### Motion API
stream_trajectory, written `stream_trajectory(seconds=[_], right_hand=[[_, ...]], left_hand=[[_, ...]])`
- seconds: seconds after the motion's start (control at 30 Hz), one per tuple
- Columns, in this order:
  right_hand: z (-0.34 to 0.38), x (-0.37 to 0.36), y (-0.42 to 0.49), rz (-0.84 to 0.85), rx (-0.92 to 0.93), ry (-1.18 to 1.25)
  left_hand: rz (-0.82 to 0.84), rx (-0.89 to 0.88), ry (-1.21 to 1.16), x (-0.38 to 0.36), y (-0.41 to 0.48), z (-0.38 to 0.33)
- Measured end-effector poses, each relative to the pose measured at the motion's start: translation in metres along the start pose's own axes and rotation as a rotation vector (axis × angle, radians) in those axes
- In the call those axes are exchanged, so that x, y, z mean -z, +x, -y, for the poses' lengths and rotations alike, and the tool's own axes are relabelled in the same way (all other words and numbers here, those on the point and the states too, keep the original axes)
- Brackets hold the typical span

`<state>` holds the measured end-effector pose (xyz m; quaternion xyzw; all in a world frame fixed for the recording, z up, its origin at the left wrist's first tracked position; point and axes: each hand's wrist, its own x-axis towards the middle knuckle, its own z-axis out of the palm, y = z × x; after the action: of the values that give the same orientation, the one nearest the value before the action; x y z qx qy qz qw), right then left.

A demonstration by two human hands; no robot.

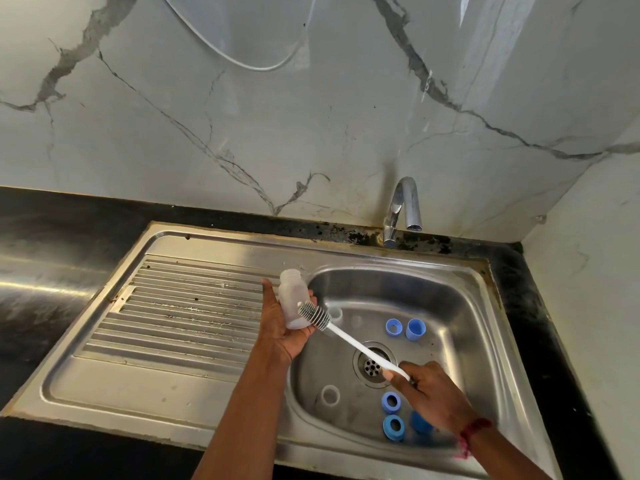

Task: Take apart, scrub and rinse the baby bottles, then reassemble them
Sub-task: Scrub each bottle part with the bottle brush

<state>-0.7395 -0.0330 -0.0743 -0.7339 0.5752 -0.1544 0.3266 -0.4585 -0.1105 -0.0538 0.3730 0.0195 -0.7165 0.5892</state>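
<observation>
A steel sink (346, 251) is set into a black bench (52, 220), and a round drain (374, 364) is seen in the basin floor. Beyond the drain, towards the wall, a blue ring (393, 327) and a blue cap (415, 329) are placed side by side. On the near side of the drain, a second blue ring (390, 402), a third blue ring (393, 427) and a dark blue cap (420, 422) are grouped. A clear round piece (330, 394) lies left of the drain. A ribbed drainboard (180, 306) is spread well left of the drain.
</observation>
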Motion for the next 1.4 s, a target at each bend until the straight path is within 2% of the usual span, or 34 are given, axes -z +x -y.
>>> stream_trajectory(seconds=[0.2, 0.37, 0.63, 0.73, 0.83, 0.9, 1.0, 1.17, 1.4], right_hand=[[0.013, 0.002, 0.010, -0.048, -0.068, 0.132], [0.025, -0.001, 0.025, -0.073, -0.120, 0.242], [0.031, -0.016, 0.034, -0.159, -0.200, 0.247], [0.027, -0.019, 0.030, -0.300, -0.333, 0.408], [0.014, -0.020, 0.022, -0.381, -0.455, 0.502], [0.004, -0.020, 0.016, -0.388, -0.499, 0.539], [-0.009, -0.022, 0.010, -0.347, -0.550, 0.531], [-0.022, -0.027, 0.015, -0.289, -0.603, 0.548], [-0.032, -0.038, 0.046, -0.289, -0.639, 0.461]], left_hand=[[0.143, -0.045, 0.168, -0.008, -0.003, 0.011], [0.126, -0.030, 0.174, -0.011, -0.003, 0.018], [0.055, -0.105, 0.222, -0.008, -0.018, 0.020], [-0.043, -0.145, 0.488, -0.004, -0.021, 0.026], [-0.114, -0.275, 0.894, 0.003, -0.014, 0.040], [-0.128, -0.330, 1.191, 0.010, -0.006, 0.050], [-0.162, -0.309, 1.542, 0.018, 0.010, 0.064], [-0.222, -0.238, 1.715, 0.027, 0.031, 0.076], [-0.245, -0.159, 1.783, 0.036, 0.050, 0.088]])
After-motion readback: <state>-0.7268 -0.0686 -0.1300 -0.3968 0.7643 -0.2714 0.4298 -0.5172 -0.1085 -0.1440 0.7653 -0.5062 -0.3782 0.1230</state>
